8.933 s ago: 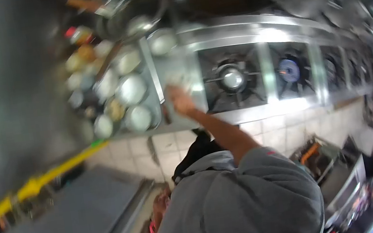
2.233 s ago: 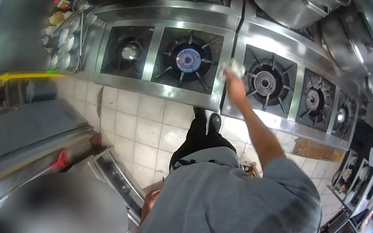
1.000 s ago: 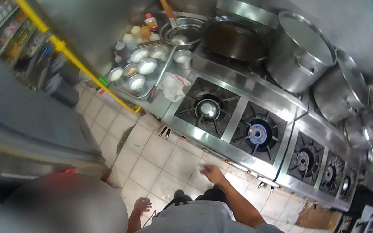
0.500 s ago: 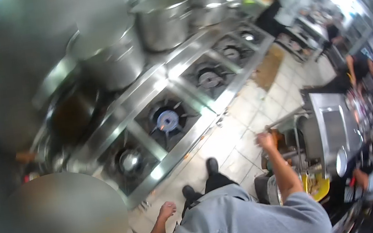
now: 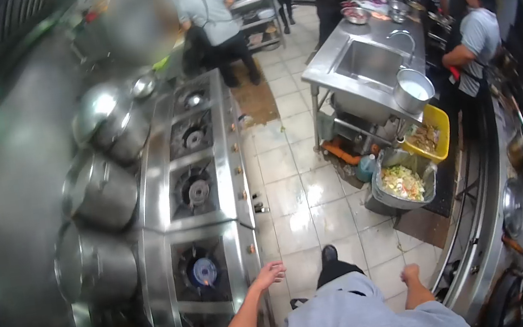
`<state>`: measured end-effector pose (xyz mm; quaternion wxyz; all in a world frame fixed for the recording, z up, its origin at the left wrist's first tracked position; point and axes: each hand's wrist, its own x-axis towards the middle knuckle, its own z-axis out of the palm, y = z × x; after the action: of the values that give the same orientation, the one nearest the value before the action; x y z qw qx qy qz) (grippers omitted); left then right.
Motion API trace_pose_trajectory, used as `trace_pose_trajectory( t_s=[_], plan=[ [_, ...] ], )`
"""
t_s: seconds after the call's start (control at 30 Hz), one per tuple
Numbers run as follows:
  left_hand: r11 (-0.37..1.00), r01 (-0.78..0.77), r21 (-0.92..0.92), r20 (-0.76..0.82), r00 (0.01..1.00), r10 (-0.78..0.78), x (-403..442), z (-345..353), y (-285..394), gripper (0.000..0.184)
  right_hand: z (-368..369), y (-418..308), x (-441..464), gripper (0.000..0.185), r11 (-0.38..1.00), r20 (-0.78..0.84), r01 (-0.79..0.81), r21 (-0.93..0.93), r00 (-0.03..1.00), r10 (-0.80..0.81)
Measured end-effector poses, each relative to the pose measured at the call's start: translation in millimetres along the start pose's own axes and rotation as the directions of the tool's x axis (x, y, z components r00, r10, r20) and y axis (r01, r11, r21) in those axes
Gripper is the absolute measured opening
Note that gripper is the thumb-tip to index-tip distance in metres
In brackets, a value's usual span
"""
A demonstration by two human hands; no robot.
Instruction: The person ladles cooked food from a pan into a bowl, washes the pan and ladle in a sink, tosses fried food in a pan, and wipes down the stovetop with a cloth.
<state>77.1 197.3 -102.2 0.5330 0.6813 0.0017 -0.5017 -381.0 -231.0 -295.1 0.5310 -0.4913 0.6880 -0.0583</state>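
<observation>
My left hand [image 5: 269, 274] hangs beside the front edge of the steel stove [image 5: 243, 226], holding nothing, with its fingers loosely apart. Close to it, a burner [image 5: 205, 273] burns with a blue flame and has no pot on it. My right hand [image 5: 411, 274] is low on my other side over the tiled floor [image 5: 346, 245], its fingers curled closed and nothing seen in them. The thing nearest that hand is a grey lined bin [image 5: 435, 187] holding chopped food scraps, a little way ahead of it.
Large steel pots [image 5: 102, 192] line the back of the stove. Ahead right stands a sink table [image 5: 328, 67] with a white pot [image 5: 413, 90] at its corner and a yellow tub [image 5: 444, 128] below. Several people work nearby; one [image 5: 210, 13] stands beyond the stove. Pans [image 5: 512, 208] lie far right.
My view has swung round, so the stove now runs along my left and the aisle opens ahead. Both hands have shifted with my body; nothing was picked up.
</observation>
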Motion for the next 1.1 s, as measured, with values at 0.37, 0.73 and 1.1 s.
trace_pose_trajectory(
  t_s=[0.37,0.73,1.1],
  plan=[
    [0.316,-0.256,0.914,0.254,0.966,0.048,170.4,82.8,102.3,0.043,86.9,-73.8,-43.7,0.012,0.828,0.407,0.192,-0.527,0.912,0.048],
    [0.855,0.028,0.518,0.086,0.993,-0.084,242.3,15.9,185.2,0.042,282.4,-415.9,10.7,0.016,0.941,0.465,0.336,-0.052,0.842,-0.275],
    [0.953,0.127,0.275,-0.042,0.992,-0.121,375.0,-156.3,305.4,0.022,300.4,-447.7,43.2,0.015,0.958,0.292,0.114,-0.262,0.956,-0.034]
  ],
)
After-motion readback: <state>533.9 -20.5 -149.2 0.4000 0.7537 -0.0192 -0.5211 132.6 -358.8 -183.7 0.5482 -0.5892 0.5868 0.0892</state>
